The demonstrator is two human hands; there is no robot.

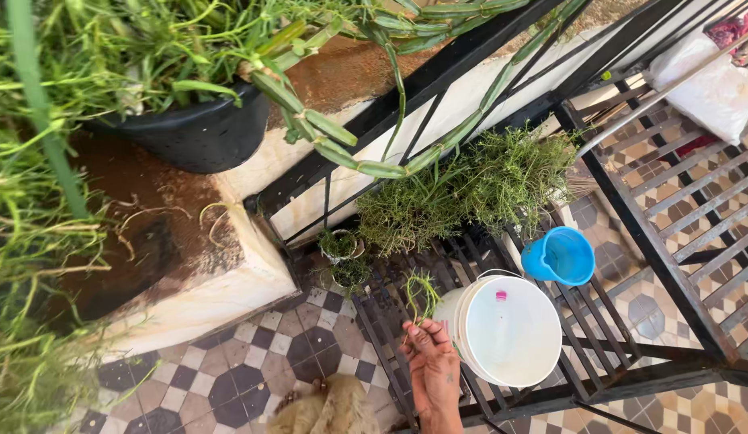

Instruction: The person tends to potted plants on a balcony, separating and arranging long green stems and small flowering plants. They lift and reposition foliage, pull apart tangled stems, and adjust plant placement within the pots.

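Her one visible hand (432,366) pinches a thin green sprig (420,296) beside the round white plastic bucket (506,329); best held gently, low on its stems.

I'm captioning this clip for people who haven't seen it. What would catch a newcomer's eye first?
Probably the white bucket on the dark metal rack at lower centre, with a bright blue cup just above it. A hand beside the bucket pinches a thin green sprig. At upper left, a black pot spills long green stems over a stained ledge.
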